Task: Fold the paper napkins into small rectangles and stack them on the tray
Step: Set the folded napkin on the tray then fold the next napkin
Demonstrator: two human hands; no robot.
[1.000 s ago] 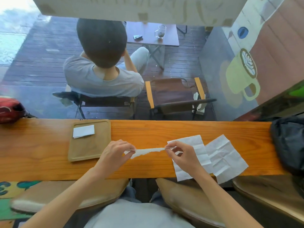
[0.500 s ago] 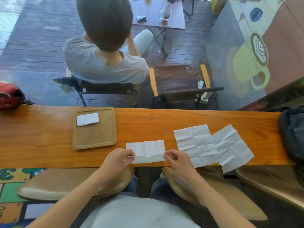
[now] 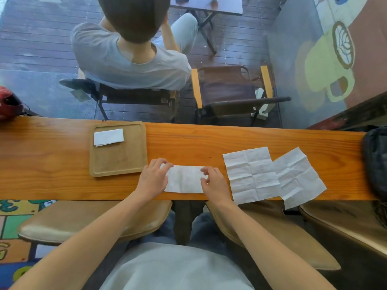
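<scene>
A white napkin (image 3: 184, 179), folded in half into a wide strip, lies flat on the wooden counter (image 3: 62, 164) near its front edge. My left hand (image 3: 154, 178) rests on its left end, fingers at the top corner. My right hand (image 3: 213, 182) touches its right end with fingers loosely bent. A wooden tray (image 3: 119, 162) lies just left of my left hand, with a folded napkin stack (image 3: 108, 137) in its far left corner. Two unfolded creased napkins (image 3: 251, 174) (image 3: 298, 177) lie to the right, overlapping.
A dark bag (image 3: 376, 162) sits at the counter's right end and a red object (image 3: 8, 103) at its far left. Beyond the glass a person sits on a chair with their back to me. Tan stools stand below the counter.
The napkin held up by its edge was folded over and laid flat on the counter. Both hands moved forward onto its two ends. The camera tilted down.
</scene>
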